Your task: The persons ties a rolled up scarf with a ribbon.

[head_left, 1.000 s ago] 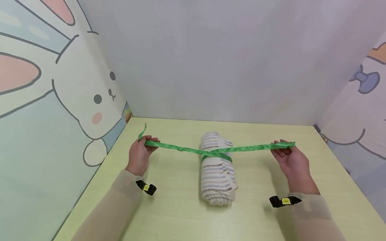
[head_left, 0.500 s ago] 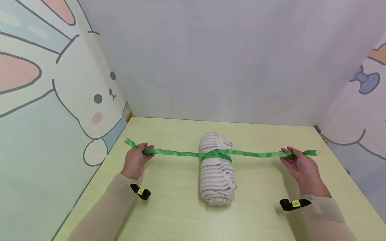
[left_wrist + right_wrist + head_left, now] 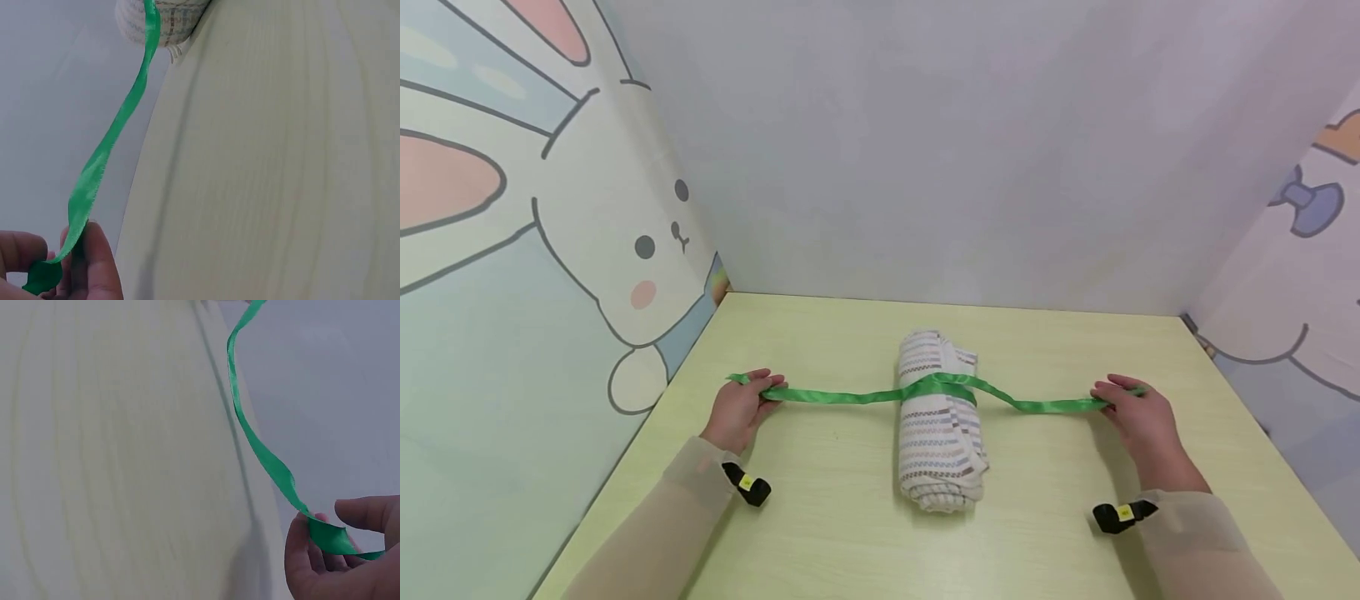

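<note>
A rolled cream towel (image 3: 934,454) with coloured stripes lies lengthwise mid-table. Round its upper half passes a green satin ribbon (image 3: 831,397), crossed over on top, its two ends drawn out sideways. My left hand (image 3: 733,417) holds the left end, a short tail sticking out past the fingers. In the left wrist view the ribbon (image 3: 115,128) runs between thumb and fingers. My right hand (image 3: 1150,429) holds the other end, its fingers curled under the ribbon. The thumb (image 3: 365,512) stands apart from the fingers in the right wrist view. The right stretch of ribbon sags.
The pale wooden table (image 3: 835,533) ends at a plain grey backdrop (image 3: 917,167). Side panels carry cartoon figures, a rabbit (image 3: 617,217) on the left among them. Small black wrist cameras (image 3: 747,483) sit at both sleeve cuffs.
Both hands first spread outward, pulling the ribbon straight across the towel. Since then they have lowered slightly, the right hand has come a little inward, and the right stretch has slackened.
</note>
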`<state>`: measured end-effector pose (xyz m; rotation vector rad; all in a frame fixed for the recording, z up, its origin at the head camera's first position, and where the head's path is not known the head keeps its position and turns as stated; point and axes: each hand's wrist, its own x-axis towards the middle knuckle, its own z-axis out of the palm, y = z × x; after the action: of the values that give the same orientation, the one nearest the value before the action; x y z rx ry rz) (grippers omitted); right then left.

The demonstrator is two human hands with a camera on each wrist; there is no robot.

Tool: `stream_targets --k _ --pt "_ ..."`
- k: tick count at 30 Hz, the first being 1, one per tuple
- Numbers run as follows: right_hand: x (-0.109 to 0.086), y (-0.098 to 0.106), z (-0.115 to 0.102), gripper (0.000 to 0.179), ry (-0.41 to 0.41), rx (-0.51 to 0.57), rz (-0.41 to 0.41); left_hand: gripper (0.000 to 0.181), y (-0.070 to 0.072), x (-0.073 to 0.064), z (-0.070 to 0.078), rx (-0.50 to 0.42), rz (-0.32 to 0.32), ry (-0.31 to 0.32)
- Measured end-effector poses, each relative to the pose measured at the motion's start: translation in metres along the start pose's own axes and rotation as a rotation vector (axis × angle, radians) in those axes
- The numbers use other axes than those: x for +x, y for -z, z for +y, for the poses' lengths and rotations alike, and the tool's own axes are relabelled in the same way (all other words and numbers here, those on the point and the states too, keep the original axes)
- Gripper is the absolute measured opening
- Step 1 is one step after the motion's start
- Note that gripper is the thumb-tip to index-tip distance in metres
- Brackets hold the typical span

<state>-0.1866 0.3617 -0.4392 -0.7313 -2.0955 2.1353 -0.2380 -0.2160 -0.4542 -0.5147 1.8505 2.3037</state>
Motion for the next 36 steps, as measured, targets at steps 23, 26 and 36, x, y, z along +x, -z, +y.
stream_targets --k 23,26,36 --pt "-0.025 -0.045 -0.019 0.064 0.370 -0.745 -0.055 0.043 -0.014 -0.010 0.012 0.369 0.082 -0.261" --pt "-0.030 -0.054 -0.022 0.062 0.403 -0.778 -0.083 0.042 -0.017 -0.012 0.017 0.451 0.088 -0.288" --pt "-0.040 -0.082 -0.036 0.055 0.553 -0.900 -0.152 0.049 -0.042 -0.020 0.037 0.697 0.002 -0.384"
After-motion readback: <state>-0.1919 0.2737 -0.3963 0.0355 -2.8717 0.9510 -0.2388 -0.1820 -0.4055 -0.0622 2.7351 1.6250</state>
